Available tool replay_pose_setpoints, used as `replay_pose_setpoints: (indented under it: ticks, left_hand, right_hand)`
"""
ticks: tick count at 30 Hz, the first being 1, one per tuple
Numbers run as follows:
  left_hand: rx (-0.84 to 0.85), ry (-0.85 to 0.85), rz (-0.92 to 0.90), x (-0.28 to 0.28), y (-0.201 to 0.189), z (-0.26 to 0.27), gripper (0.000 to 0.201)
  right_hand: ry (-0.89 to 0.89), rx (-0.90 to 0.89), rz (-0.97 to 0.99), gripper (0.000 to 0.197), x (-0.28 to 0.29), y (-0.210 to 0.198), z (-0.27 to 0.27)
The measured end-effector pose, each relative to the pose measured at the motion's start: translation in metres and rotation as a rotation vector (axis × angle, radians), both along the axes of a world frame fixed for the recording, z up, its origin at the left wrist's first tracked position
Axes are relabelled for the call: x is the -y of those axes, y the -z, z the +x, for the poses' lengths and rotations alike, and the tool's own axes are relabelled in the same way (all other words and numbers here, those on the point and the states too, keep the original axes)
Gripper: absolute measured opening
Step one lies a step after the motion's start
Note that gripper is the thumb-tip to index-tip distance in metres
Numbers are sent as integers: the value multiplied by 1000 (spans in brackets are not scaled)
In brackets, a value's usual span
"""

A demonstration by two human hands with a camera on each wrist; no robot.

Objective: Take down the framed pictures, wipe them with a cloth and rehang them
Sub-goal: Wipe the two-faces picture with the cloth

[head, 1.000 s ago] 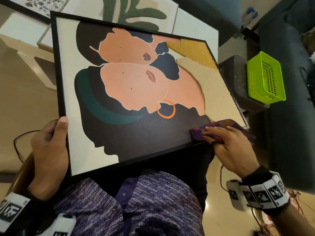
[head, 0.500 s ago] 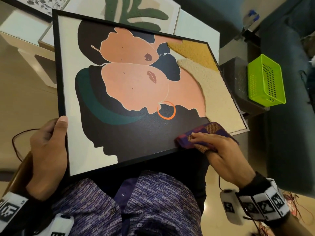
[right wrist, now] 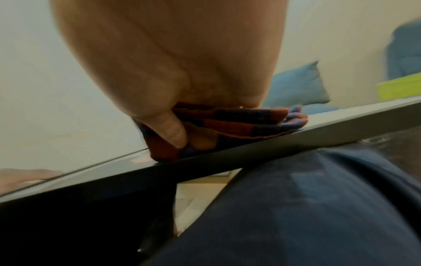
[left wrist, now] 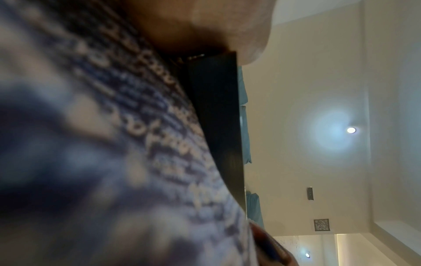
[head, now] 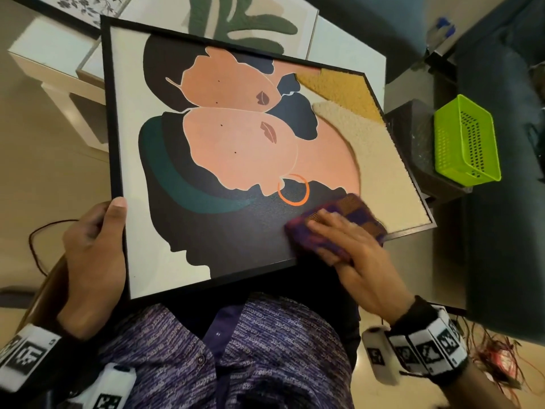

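Now | left hand [head: 91, 255] fingers hidden behind picture [head: 236, 143], thumb clamping | right hand [head: 354, 255] pinching cloth [head: 356, 208]

White low counter [head: 348, 42] at 12 o'clock bears a pale-framed print of green leaves [head: 244, 22] and, at 11 o'clock, a black-framed floral print [head: 79, 2]. At 3 o'clock a dark speckled block [head: 413, 134] bears a lime-green perforated plastic basket [head: 466, 143]. Beige floor [head: 44, 157] at 9 o'clock.

The left hand [head: 91, 261] hides its fingers behind the framed picture [head: 236, 143]
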State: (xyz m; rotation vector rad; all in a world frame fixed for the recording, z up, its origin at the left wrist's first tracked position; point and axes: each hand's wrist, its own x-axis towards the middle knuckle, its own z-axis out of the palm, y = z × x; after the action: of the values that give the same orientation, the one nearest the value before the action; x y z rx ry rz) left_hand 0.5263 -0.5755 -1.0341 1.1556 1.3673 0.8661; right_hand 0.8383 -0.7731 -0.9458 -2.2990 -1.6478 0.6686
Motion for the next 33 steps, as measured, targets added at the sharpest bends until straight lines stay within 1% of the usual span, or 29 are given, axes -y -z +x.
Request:
replay_pose_setpoints:
  ticks: [1, 2, 3, 5, 8, 11, 13, 15, 17, 19, 21, 24, 28, 33]
  left_hand:
    - [-8, 4, 2, 0, 0, 1, 39]
    - [-19, 7, 12, 0, 0, 2, 39]
    - [-24, 7, 25, -1, 0, 3, 38]
    - [-16, 5, 38, -1, -2, 3, 38]
    - [-6, 1, 28, 1, -5, 5, 37]
    - [-15, 7, 30, 0, -8, 6, 34]
    - [-17, 9, 34, 1, -9, 5, 35]
    - [-18, 15, 35, 2, -12, 6, 35]
    - [-26, 12, 27, 3, -14, 7, 35]
    - [-23, 11, 16, 3, -17, 9, 34]
    - [-18, 11, 20, 3, -18, 9, 35]
    - [-25, 11, 19, 3, -19, 8, 37]
    - [-35, 13, 21, 0, -19, 6, 37]
    - [-33, 27, 10, -2, -18, 5, 38]
  right_hand:
    - [91, 61, 16, 53, 1, 2, 7]
    - [146, 114, 10, 52, 2, 3, 9]
    - [152, 130, 1, 53, 3, 4, 5]
    - [35, 104, -21, 58, 7, 2, -18]
    - [-150, 86, -67, 77, 14, -10, -65]
    - [-225, 64, -98, 83, 13, -18, -94]
    - [-246, 36, -92, 85, 15, -17, -99]
    - [-175, 57, -60, 82, 21, -12, -86]
    - [-32, 117, -46, 72, 29, -6, -61]
    - [64, 178, -64, 69, 36, -2, -36]
    - [108, 187, -64, 69, 40, 1, -18]
    - [171, 199, -52, 70, 38, 5, -5]
    - [139, 174, 9, 68, 32, 5, -6]
    - [67, 133, 89, 52, 17, 4, -22]
